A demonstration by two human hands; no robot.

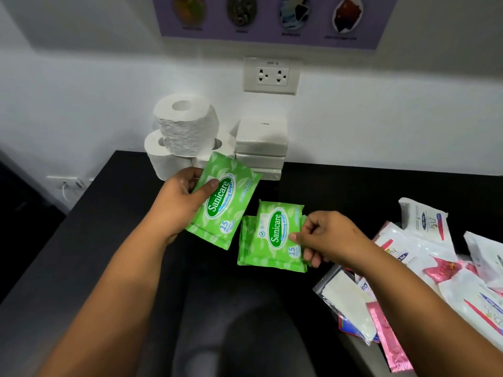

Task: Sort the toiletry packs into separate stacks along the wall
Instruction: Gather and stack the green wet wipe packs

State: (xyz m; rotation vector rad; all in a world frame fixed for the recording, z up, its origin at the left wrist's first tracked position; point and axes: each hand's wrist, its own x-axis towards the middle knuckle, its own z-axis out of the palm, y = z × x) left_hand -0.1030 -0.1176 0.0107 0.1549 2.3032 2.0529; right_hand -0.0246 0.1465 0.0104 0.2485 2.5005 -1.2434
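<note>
The purple wall poster (pixel 266 20) is cut off by the top edge, its captions too blurred to read. White and pink sachets (pixel 462 268) run off the right edge.

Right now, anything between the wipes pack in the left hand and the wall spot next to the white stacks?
Nothing visible. The left hand holds the wipes pack just before the toilet rolls and tissue stack.
</note>
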